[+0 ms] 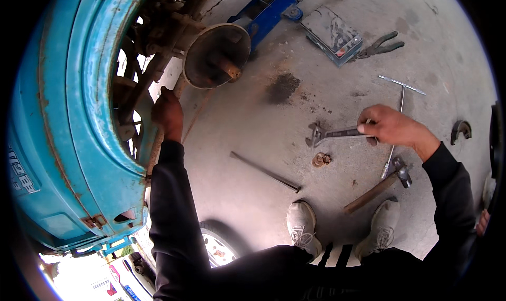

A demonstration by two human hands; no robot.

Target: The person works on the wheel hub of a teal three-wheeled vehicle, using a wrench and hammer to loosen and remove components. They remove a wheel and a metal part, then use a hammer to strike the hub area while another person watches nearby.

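My right hand (389,125) is closed round the handle of an adjustable wrench (337,134), its jaw end pointing left over the concrete floor. My left hand (168,115) is curled at the rusty underbody inside the wheel arch of a turquoise vehicle (79,116); its fingertips are hidden, so what it grips cannot be made out. Just above that hand is a round, rusty hub plate (203,64) with a brown axle stub (227,67) sticking out. Below the wrench's jaw lies a small heap of rusty, ring-like parts (321,159).
A metal bar (263,172) and a hammer (371,194) lie before my shoes. A T-handled wrench (402,98), pliers (380,46), a flat box (331,32) and a curved brake shoe (461,132) lie farther out. A blue floor jack (269,13) stands behind the hub; a wheel (221,243) is lower left.
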